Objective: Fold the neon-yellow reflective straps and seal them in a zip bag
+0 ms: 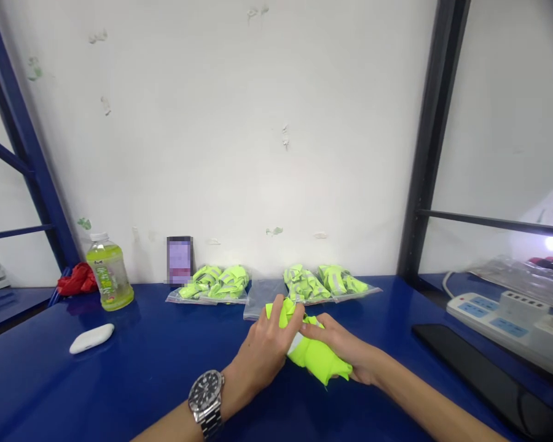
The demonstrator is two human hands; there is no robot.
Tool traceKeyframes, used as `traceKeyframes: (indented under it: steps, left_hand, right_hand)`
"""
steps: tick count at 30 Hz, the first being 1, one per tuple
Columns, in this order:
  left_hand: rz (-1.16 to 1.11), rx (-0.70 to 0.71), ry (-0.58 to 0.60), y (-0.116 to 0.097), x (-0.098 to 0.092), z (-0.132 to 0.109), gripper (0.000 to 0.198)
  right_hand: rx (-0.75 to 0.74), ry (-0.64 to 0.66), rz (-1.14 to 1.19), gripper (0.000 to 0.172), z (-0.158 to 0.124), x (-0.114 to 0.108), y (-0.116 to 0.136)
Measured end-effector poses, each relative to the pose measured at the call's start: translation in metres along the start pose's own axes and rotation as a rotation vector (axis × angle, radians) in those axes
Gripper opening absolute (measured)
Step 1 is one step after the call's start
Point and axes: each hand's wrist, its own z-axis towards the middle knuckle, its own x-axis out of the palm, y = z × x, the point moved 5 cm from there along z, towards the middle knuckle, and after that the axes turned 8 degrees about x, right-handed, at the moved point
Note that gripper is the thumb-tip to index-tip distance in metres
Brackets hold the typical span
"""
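Note:
A neon yellow-green vest [316, 356] with a grey reflective strip is bunched up over the blue table [156, 368]. My left hand [265, 350], with a steel watch on its wrist, is closed round the vest's upper end. Beneath the lower end, my right hand [345, 353] grips the bundle from underneath. Just behind the hands lies an empty clear plastic bag [260, 298]. Bagged neon vests lie along the wall: one group on the left [214, 283] and another on the right [325, 283].
A bottle of green drink [108, 270] stands at back left beside a red cloth [77, 279]. A small white device [91, 338] lies on the table's left. A phone [179, 260] leans on the wall. A black post [426, 153], a power strip [502, 316] and a dark flat slab [483, 377] are at right.

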Motion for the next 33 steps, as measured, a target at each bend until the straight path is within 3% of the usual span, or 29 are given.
traceKeyframes:
  steps: [3, 7, 12, 16, 19, 23, 28, 33]
  left_hand:
    - [0.026, -0.051, 0.084, 0.011, 0.001, 0.003, 0.084]
    - [0.061, -0.092, 0.133, 0.017, -0.003, 0.004, 0.087]
    - [0.152, 0.012, 0.14, 0.001, -0.007, 0.004, 0.082]
    - [0.239, 0.05, 0.11, -0.005, -0.01, 0.002, 0.085]
    - [0.251, 0.082, 0.083, -0.003, -0.011, 0.001, 0.084]
    - [0.109, 0.195, -0.03, -0.004, -0.014, -0.004, 0.085]
    - [-0.191, 0.285, -0.45, -0.006, -0.042, -0.009, 0.075]
    - [-0.511, 0.188, -0.834, -0.012, -0.068, -0.006, 0.064]
  right_hand:
    - [-0.113, 0.04, -0.203, 0.058, -0.005, -0.002, 0.013]
    - [-0.399, -0.151, -0.637, 0.085, -0.021, -0.008, 0.038]
    - [-0.369, -0.192, -1.019, 0.056, -0.034, -0.004, 0.044]
    - [-0.414, -0.184, -1.041, 0.07, -0.036, 0.006, 0.041]
    - [-0.458, -0.311, -0.954, 0.061, -0.029, 0.009, 0.034]
    - [-0.415, -0.219, -0.642, 0.033, -0.018, 0.013, 0.019]
    - [-0.243, 0.0, -0.049, 0.039, -0.021, 0.016, 0.009]
    - [-0.186, 0.116, 0.383, 0.039, -0.028, 0.028, 0.004]
